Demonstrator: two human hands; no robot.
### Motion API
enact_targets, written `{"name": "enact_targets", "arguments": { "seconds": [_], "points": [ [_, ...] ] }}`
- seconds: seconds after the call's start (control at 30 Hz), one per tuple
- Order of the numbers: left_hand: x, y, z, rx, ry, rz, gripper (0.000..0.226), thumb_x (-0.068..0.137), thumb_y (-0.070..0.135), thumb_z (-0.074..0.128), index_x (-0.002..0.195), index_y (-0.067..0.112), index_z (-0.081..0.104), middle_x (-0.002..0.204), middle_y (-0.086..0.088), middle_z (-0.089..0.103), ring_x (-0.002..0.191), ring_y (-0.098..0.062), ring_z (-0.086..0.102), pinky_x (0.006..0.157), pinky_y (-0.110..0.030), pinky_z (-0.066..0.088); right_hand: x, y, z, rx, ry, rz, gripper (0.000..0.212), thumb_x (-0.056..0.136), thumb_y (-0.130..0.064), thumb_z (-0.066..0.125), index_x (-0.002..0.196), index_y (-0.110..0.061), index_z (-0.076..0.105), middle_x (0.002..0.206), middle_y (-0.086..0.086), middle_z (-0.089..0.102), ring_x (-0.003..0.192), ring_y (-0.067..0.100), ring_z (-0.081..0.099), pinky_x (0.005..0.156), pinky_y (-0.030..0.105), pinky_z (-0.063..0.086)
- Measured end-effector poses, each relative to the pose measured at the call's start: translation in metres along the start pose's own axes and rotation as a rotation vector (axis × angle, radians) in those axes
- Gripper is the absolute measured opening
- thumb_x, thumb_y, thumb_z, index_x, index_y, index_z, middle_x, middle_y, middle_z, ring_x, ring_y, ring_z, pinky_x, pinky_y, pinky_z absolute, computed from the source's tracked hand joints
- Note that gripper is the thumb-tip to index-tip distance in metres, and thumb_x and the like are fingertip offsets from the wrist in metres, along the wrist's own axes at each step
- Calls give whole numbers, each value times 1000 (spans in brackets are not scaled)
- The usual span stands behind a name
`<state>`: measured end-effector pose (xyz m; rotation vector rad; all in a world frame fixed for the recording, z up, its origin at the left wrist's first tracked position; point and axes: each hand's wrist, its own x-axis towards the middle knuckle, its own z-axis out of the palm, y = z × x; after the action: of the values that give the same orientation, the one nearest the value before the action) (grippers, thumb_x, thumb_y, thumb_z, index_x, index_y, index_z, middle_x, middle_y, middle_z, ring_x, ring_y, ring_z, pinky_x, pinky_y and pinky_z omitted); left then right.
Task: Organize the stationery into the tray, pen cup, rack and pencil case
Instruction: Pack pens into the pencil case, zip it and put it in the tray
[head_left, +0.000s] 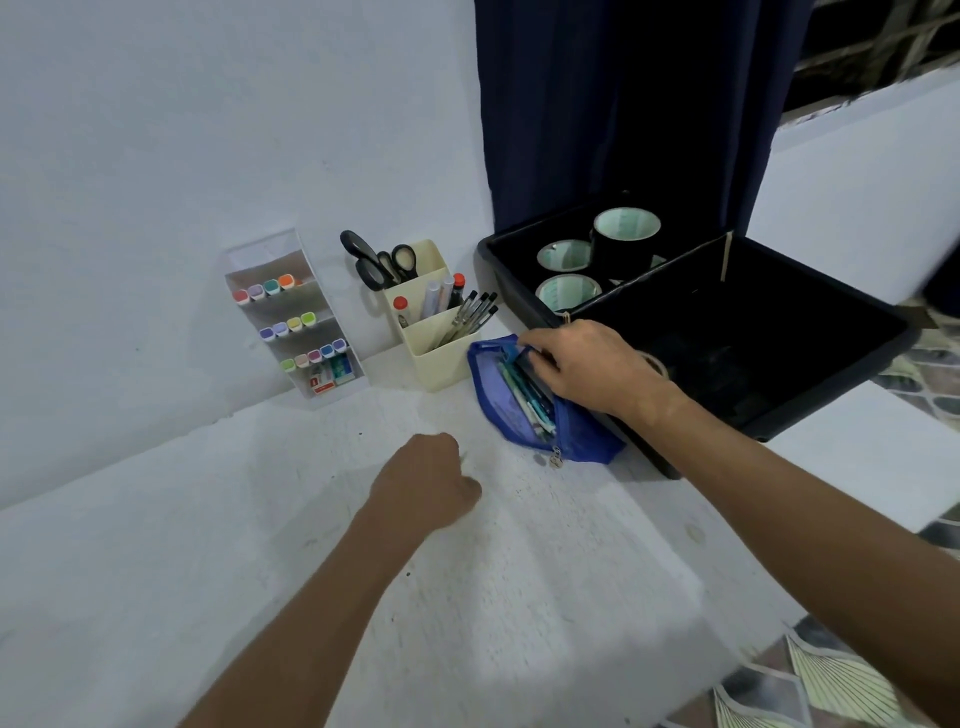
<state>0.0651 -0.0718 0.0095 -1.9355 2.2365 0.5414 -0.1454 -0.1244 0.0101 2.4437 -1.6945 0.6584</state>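
Observation:
A blue pencil case (506, 415) lies open on the white table with several pens inside. My right hand (587, 371) reaches over its far end, and its thumb and fingers pinch a dark item (525, 359) at the case's mouth. My left hand (428, 480) rests on the table to the left of the case, fingers curled into a fist with nothing visible in it. The cream pen cup (441, 358) holds scissors, markers and pens. A white rack (332, 387) against the wall holds rows of coloured markers. The black tray (810, 410) holds three tape rolls (569, 291).
A dark blue curtain (623, 104) hangs behind the tray. The tray overhangs the table's right edge, and patterned floor tiles (810, 680) show below. The wall runs close behind the rack and the cup.

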Motion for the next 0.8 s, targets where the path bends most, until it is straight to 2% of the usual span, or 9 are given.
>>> {"name": "enact_targets", "arguments": {
  "seconds": [0.17, 0.27, 0.37, 0.43, 0.5, 0.6, 0.67, 0.73, 0.8],
  "points": [
    [33, 8, -30, -278, 145, -85, 22, 90, 31, 58, 96, 11, 63, 91, -7, 65, 76, -21, 67, 70, -31, 57, 0, -1, -2, 7, -3, 16, 29, 95, -27, 43, 115, -19, 62, 85, 8, 70, 77, 27, 64, 66, 34, 48],
    [53, 23, -35, -704, 116, -114, 20, 89, 21, 60, 102, 7, 66, 94, -11, 69, 78, -26, 71, 60, -33, 60, -1, -2, -4, 24, 2, 18, 31, 95, -27, 44, 119, -19, 61, 89, 9, 71, 81, 29, 64, 70, 38, 52],
    [69, 43, -30, -1081, 57, -219, 20, 85, 5, 60, 105, 3, 64, 92, -13, 66, 77, -22, 63, 46, -24, 50, -2, -4, -5, 30, 11, 15, 31, 95, -26, 45, 120, -18, 61, 89, 9, 71, 82, 29, 65, 72, 40, 53],
    [74, 54, -23, -1276, 9, -275, 17, 85, 1, 59, 102, 3, 60, 79, -12, 63, 63, -18, 58, 45, -24, 48, -2, -3, -5, 35, 19, 17, 31, 95, -25, 44, 120, -19, 60, 89, 9, 72, 81, 28, 66, 72, 39, 53],
    [75, 62, -17, -1423, -60, -290, 20, 88, 0, 60, 108, 0, 59, 77, -11, 63, 64, -18, 61, 53, -27, 54, -2, -3, -5, 39, 17, 20, 30, 94, -24, 44, 119, -18, 61, 88, 9, 72, 80, 28, 66, 72, 39, 53],
    [76, 66, -11, -1504, -80, -277, 23, 90, -5, 56, 113, -7, 57, 80, -14, 59, 75, -23, 62, 74, -31, 54, -2, -4, -5, 48, 12, 28, 29, 94, -25, 44, 117, -18, 61, 86, 8, 72, 79, 26, 66, 72, 38, 53],
    [77, 67, -7, -1472, -54, -271, 18, 90, -5, 56, 108, -7, 57, 80, -16, 60, 79, -26, 63, 72, -33, 57, -2, -4, -6, 51, 14, 27, 30, 94, -24, 44, 118, -18, 61, 86, 7, 72, 79, 26, 66, 72, 38, 53],
    [82, 64, -2, -1208, 62, -260, 15, 82, 6, 69, 95, 1, 64, 83, -18, 67, 72, -29, 66, 68, -38, 61, -2, -4, -6, 63, 15, 28, 31, 95, -24, 44, 120, -18, 61, 87, 7, 72, 80, 25, 66, 73, 37, 53],
    [89, 59, 5, -1008, 126, -233, 11, 77, 17, 75, 82, 10, 68, 90, -16, 71, 83, -32, 69, 78, -45, 59, -1, -4, -6, 67, 13, 29, 33, 95, -25, 44, 123, -19, 59, 89, 7, 72, 81, 25, 66, 74, 38, 53]
  ]
}}
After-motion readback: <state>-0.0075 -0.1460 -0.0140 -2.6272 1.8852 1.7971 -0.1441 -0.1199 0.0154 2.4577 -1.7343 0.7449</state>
